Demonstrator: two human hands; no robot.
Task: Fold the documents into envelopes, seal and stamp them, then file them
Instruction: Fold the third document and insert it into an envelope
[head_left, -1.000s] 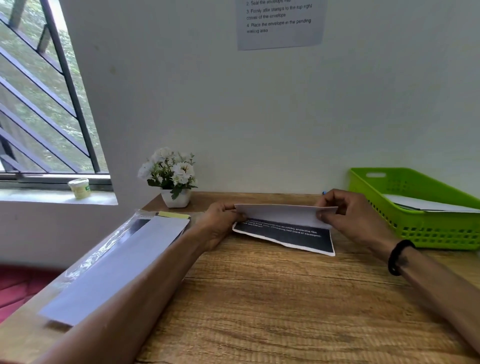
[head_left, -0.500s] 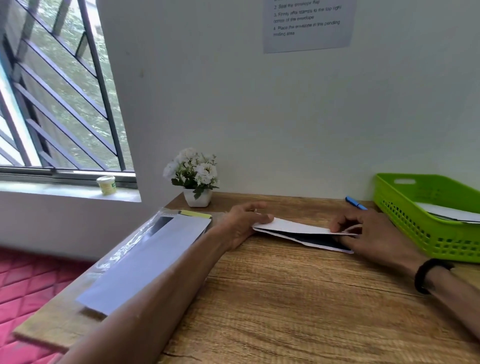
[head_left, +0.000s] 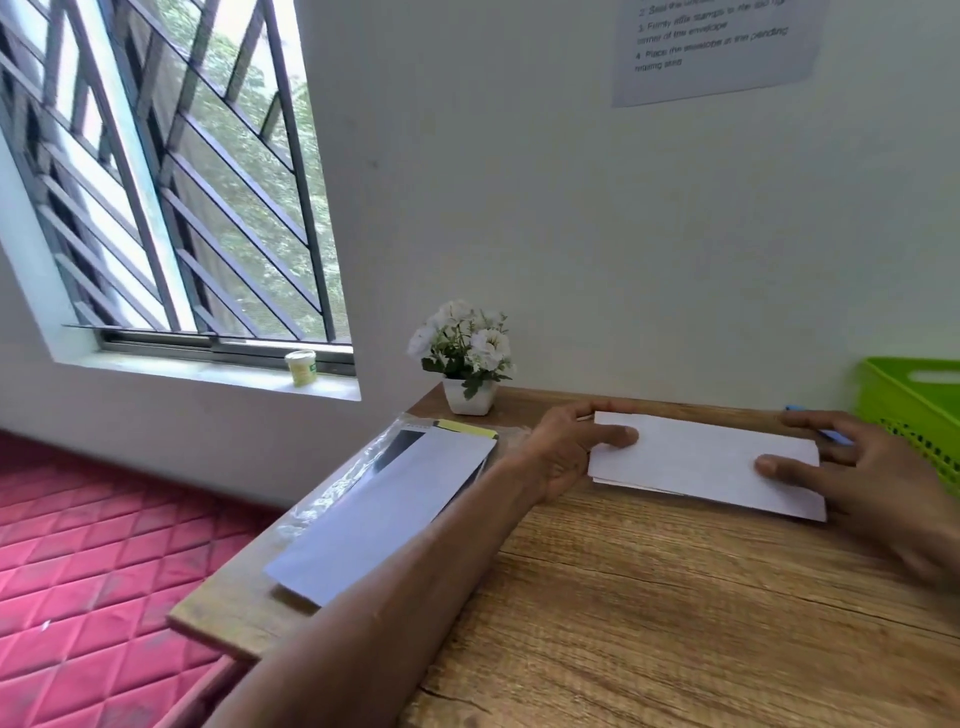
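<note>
Two hands, left (head_left: 563, 451) and right (head_left: 878, 483), press one folded document (head_left: 701, 460) flat.

A pale, plain wall (head_left: 545, 208) rises straight behind the wooden table (head_left: 675, 623), whose grain runs side to side. Left of the table, set in the adjoining wall, a window (head_left: 171, 171) with dark slanted bars lets in daylight, green foliage showing beyond the glass. On its white sill (head_left: 208, 371) stands a small pale-lidded jar (head_left: 300, 367). Below the table's left edge spreads a red quilted surface (head_left: 93, 561) with a diamond pattern. At the table's back edge sits a white pot of white flowers (head_left: 465, 358). High above the table a printed sheet (head_left: 722, 47) is fixed to the wall
</note>
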